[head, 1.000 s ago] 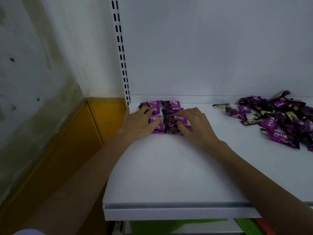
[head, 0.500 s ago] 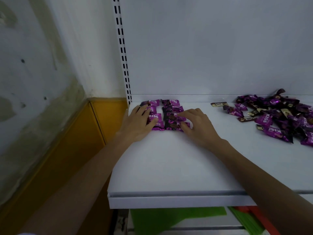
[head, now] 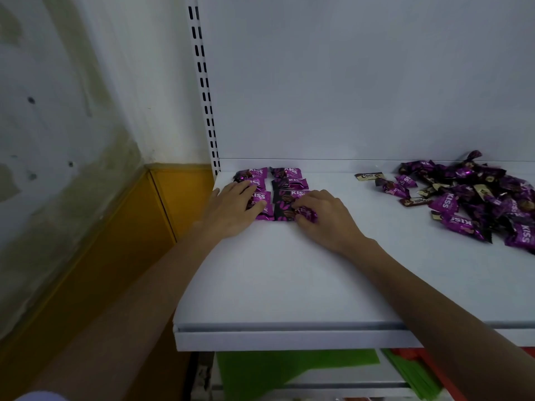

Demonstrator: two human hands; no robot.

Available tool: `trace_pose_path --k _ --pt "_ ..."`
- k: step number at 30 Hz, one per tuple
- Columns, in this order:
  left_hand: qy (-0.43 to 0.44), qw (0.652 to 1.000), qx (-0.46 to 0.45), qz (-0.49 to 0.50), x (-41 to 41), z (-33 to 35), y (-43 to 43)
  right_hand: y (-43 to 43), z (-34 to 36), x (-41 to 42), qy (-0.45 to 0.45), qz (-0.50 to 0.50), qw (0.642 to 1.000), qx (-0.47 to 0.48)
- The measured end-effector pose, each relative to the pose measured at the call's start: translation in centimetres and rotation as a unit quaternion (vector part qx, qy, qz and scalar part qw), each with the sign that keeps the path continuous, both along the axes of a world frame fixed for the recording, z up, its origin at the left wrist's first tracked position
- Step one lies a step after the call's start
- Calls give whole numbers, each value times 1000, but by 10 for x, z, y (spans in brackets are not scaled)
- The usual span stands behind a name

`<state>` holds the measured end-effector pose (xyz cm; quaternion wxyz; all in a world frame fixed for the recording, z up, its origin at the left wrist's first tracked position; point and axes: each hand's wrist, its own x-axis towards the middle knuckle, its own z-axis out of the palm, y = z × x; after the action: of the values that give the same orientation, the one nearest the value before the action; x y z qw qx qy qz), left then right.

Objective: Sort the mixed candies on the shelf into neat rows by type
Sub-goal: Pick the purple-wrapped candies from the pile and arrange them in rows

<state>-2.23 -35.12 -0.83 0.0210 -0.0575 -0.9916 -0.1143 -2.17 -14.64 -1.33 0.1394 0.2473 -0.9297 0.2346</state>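
On the head view I take the slotted upright (head: 204, 91) at the shelf's back left corner as my mark. Just right of its foot lie the sorted Kiss candies (head: 285, 172), purple wrappers in two columns running from the back panel (head: 362, 82) towards the front. Each wrapper's long axis lies across the shelf, parallel to the front lip. In the column farther from the upright, the dark ends point towards it.

The left hand (head: 231, 211) lies flat on the column nearest the upright, its grip wide, fingers straight and pressing the wrappers. The right hand (head: 324, 219) has its grip narrow: curled fingers and thumb pinch the purple end of the front candy (head: 289, 213) in the other column.

Far right of the upright, a loose pile of mixed candies (head: 474, 198) points every way. A lone Choco candy (head: 369, 176) lies between the pile and the columns.

The shelf (head: 289, 279) is white metal. Left of the upright I see a stained wall (head: 58, 140) above a yellow band (head: 115, 256). Green sheets (head: 289, 369) show beneath the shelf.
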Motion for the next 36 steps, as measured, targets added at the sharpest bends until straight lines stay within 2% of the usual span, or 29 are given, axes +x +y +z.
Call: trace_pose_path --k 10,17,25,32,36 --pt "30 999 24 -5 1 0 -3 0 7 -13 11 -36 999 -29" --pt "38 998 36 -33 12 1 -3 -11 7 -29 -31 -45 998 27" --pt "70 996 23 -45 25 19 3 -15 13 -30 1 -28 1000 8" --pt "89 993 13 -78 25 39 66 49 25 -39 16 -49 998 -32" --pt "102 988 12 -115 19 46 123 117 32 -46 27 -105 993 -39"
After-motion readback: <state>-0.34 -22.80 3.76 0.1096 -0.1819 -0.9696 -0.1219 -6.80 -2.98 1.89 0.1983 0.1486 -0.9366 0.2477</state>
